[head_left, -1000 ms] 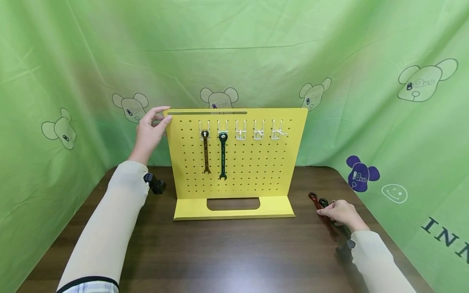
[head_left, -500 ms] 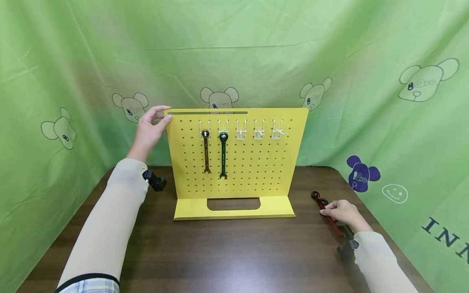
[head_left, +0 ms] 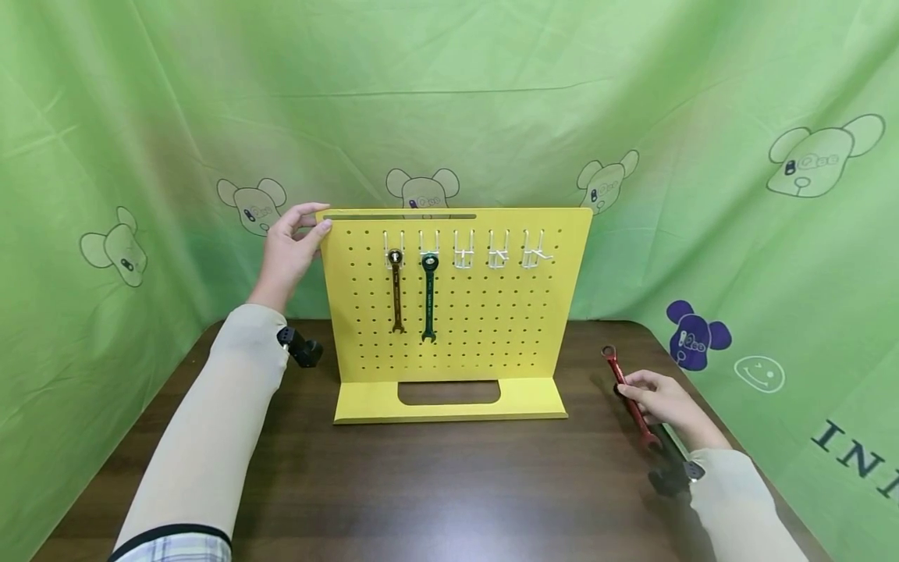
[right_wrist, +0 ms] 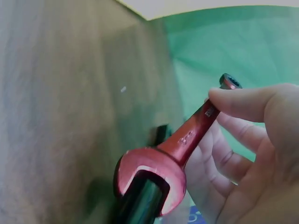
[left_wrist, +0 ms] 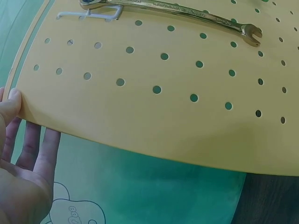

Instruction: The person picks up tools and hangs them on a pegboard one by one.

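My left hand (head_left: 286, 254) pinches the top left corner of a yellow pegboard (head_left: 492, 336), thumb on its front and fingers behind it. My right hand (head_left: 670, 406) holds a red combination wrench (head_left: 639, 419) between thumb and fingers, ring end pointing away. In the right wrist view, its open end (right_wrist: 152, 163) overlaps a dark green wrench (right_wrist: 140, 200) below, partly hidden by my hand in the head view. A bronze wrench (head_left: 397, 297) and a green wrench (head_left: 430, 300) hang side by side on the board.
White wire hooks (head_left: 463, 254) with nothing on them follow to the right of the hung wrenches. The board's foot (head_left: 365, 402) stands on a dark wooden table (head_left: 449, 484). A green printed curtain (head_left: 492, 101) surrounds the table's back and sides.
My right hand has lifted the red wrench and separated it from the dark green one. The left hand stays on the board's corner.
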The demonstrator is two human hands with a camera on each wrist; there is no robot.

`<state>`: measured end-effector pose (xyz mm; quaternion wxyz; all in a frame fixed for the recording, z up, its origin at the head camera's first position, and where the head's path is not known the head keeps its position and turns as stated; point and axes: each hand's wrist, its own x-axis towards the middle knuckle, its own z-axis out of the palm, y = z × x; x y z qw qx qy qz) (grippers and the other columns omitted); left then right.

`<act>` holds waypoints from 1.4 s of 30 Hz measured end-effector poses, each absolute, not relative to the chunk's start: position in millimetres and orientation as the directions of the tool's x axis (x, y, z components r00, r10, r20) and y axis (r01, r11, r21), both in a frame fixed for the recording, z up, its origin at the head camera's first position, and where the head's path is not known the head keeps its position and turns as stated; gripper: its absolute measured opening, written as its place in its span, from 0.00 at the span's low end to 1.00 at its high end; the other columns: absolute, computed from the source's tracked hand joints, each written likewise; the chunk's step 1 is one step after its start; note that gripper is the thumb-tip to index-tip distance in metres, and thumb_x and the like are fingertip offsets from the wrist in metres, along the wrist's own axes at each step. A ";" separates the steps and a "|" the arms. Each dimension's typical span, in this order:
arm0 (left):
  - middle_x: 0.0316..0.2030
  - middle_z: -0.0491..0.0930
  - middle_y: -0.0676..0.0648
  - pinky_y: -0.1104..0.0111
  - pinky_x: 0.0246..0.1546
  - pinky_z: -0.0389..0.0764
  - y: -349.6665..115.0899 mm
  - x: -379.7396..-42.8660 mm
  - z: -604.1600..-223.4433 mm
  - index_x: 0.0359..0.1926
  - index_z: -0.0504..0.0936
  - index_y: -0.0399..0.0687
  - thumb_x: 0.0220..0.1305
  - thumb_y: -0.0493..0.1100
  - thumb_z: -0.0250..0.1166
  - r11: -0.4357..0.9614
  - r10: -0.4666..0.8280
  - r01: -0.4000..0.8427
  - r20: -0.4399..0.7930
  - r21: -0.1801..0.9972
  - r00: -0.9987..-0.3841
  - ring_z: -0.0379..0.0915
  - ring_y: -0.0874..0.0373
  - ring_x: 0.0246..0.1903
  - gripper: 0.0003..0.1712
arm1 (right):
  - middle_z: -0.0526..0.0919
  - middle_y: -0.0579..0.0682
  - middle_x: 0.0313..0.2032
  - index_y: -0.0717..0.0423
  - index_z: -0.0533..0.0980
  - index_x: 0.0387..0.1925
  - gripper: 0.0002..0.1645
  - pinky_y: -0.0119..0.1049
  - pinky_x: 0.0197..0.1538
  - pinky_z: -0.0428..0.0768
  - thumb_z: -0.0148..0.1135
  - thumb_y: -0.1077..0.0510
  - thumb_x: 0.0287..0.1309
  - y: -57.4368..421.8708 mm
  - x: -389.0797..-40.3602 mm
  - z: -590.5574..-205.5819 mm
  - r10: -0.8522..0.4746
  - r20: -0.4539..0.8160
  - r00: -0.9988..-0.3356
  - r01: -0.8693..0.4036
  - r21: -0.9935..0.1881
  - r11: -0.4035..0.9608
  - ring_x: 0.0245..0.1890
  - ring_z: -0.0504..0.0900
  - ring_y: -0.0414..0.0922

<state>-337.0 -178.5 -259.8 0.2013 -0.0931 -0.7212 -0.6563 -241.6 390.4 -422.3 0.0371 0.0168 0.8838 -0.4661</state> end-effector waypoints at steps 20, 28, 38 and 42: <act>0.46 0.76 0.49 0.71 0.42 0.84 -176.0 -337.5 -260.5 0.60 0.80 0.52 0.70 0.44 0.65 0.145 -0.148 0.397 0.417 0.906 -0.897 0.80 0.58 0.42 0.18 | 0.75 0.54 0.37 0.49 0.75 0.48 0.07 0.39 0.36 0.85 0.60 0.53 0.71 336.0 -239.7 -364.5 -0.212 0.063 -0.975 -0.155 -0.879 0.452 0.32 0.82 0.49; 0.46 0.77 0.49 0.72 0.42 0.84 -175.2 -335.3 -258.8 0.61 0.80 0.52 0.70 0.44 0.65 0.141 -0.139 0.393 0.412 0.908 -0.901 0.80 0.58 0.42 0.20 | 0.77 0.56 0.36 0.64 0.72 0.53 0.19 0.43 0.38 0.86 0.60 0.54 0.71 299.6 -247.5 -346.3 -0.261 0.115 -0.958 -0.228 -0.858 0.460 0.31 0.82 0.50; 0.47 0.76 0.48 0.71 0.43 0.84 -175.4 -337.4 -258.9 0.60 0.80 0.54 0.70 0.44 0.64 0.156 -0.141 0.383 0.404 0.910 -0.904 0.80 0.56 0.44 0.19 | 0.81 0.56 0.40 0.65 0.72 0.54 0.20 0.45 0.41 0.85 0.60 0.54 0.71 253.0 -263.9 -330.9 -0.347 0.163 -0.924 -0.312 -0.845 0.435 0.34 0.82 0.50; 0.47 0.76 0.49 0.72 0.43 0.84 -176.1 -336.9 -258.6 0.61 0.79 0.54 0.71 0.45 0.64 0.181 -0.136 0.380 0.405 0.907 -0.904 0.80 0.56 0.44 0.19 | 0.81 0.57 0.41 0.64 0.72 0.55 0.20 0.46 0.43 0.84 0.60 0.52 0.71 234.4 -269.3 -325.6 -0.371 0.155 -0.916 -0.313 -0.855 0.414 0.36 0.81 0.51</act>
